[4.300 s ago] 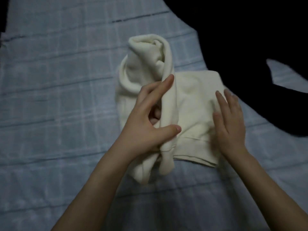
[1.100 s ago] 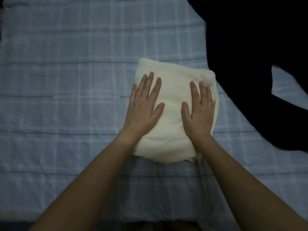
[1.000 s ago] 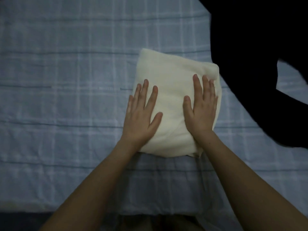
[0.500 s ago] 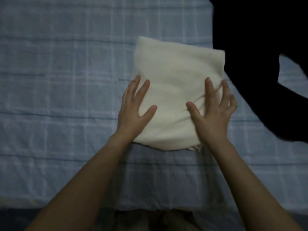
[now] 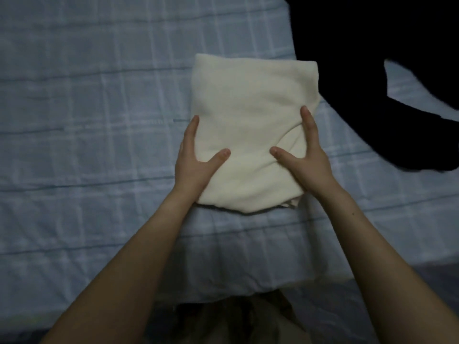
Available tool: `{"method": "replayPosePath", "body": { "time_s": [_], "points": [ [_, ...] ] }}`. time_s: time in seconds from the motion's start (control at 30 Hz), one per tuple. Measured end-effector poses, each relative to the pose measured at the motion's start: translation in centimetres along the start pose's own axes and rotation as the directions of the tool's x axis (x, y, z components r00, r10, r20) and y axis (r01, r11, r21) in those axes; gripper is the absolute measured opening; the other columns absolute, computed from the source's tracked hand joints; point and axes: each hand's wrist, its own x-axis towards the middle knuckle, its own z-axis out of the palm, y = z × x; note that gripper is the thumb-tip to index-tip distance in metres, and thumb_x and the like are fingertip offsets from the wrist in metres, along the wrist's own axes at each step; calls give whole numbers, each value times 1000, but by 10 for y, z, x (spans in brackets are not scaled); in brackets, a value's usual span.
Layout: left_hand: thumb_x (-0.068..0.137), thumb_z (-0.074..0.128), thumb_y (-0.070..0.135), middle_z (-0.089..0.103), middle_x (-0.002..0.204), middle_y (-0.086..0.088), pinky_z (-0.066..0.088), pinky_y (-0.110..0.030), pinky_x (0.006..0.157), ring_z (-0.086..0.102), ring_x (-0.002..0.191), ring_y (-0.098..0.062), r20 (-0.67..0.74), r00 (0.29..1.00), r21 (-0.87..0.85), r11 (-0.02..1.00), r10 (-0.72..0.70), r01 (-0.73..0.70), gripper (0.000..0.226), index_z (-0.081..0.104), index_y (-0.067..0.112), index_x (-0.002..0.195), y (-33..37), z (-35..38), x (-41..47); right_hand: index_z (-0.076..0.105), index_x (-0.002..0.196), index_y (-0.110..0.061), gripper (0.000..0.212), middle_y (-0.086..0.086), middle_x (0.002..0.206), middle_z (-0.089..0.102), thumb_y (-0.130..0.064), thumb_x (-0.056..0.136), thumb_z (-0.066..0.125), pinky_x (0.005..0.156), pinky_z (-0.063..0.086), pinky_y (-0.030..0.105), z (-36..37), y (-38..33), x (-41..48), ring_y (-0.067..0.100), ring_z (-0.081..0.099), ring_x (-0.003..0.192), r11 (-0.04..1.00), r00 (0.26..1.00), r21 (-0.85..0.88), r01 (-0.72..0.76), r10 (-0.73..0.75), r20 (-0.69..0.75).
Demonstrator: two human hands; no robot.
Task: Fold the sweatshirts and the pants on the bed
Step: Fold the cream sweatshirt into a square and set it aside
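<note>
Head view: folded cream sweatshirt (image 5: 250, 100) lies flat on blue plaid bedsheet (image 5: 99, 108), black garment (image 5: 360, 58) just beside its right edge. Left hand (image 5: 192, 165) grips its left edge, thumb on top. Right hand (image 5: 308, 165) grips the right edge, thumb and forefinger on top, other fingers hidden.

Black garment (image 5: 372, 78) cut off top and right, type unreadable. Left hand (image 5: 192, 162), right hand (image 5: 306, 161): outer fingers hidden at folded sweatshirt (image 5: 250, 112) sides.

cream sweatshirt (image 5: 250, 115): folded rectangle, flat on bed (image 5: 99, 125) | black garment (image 5: 372, 70): spread, right
</note>
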Motion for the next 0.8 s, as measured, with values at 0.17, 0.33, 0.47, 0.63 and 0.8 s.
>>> {"method": "replayPosePath", "body": {
  "time_s": [0.17, 0.33, 0.47, 0.63, 0.8],
  "points": [
    [67, 85, 43, 42, 145, 20, 40, -28, 109, 48, 127, -7, 126, 988, -32, 995, -93, 98, 96, 31, 37, 146, 19, -31, -30, 21, 144, -63, 96, -56, 129, 28, -42, 73, 82, 92, 31, 0, -3, -19, -45, -23, 37, 116, 997, 1000, 83, -12, 13, -16],
    [73, 86, 26, 38, 142, 19, 39, -9, 99, 44, 128, -7, 299, 947, -51, 989, -119, 141, 97, 27, 31, 150, 58, -77, -97, 36, 150, -37, 87, -24, 144, 37, -20, 79, 83, 103, 33, 5, -16, -45, -134, -16, 33, 125, 979, 996, 183, -88, 91, -11],
    [76, 83, 26, 35, 151, 12, 37, -15, 101, 42, 131, -8, 375, 924, -71, 991, -74, 109, 95, 24, 33, 150, 96, -113, -143, 43, 145, -37, 80, -23, 144, 40, -17, 79, 82, 89, 27, -9, -34, -79, -207, -16, 34, 125, 973, 988, 214, -85, 110, -106],
    [78, 80, 34, 30, 145, 30, 32, 0, 90, 40, 122, 12, 513, 853, -79, 995, 96, -64, 87, 24, 54, 142, 170, -156, -171, 42, 146, -40, 80, -40, 135, 37, -16, 80, 81, 89, 30, -8, -66, -141, -281, -28, 38, 118, 964, 967, 264, -14, 80, -240],
    [75, 80, 43, 36, 137, 31, 35, -5, 88, 45, 118, 8, 566, 798, -98, 978, 208, -185, 83, 28, 62, 138, 248, -187, -187, 41, 144, -49, 79, -56, 128, 36, -23, 81, 80, 85, 28, -10, -98, -196, -333, -34, 33, 116, 958, 918, 281, 55, 62, -392]
  ]
}}
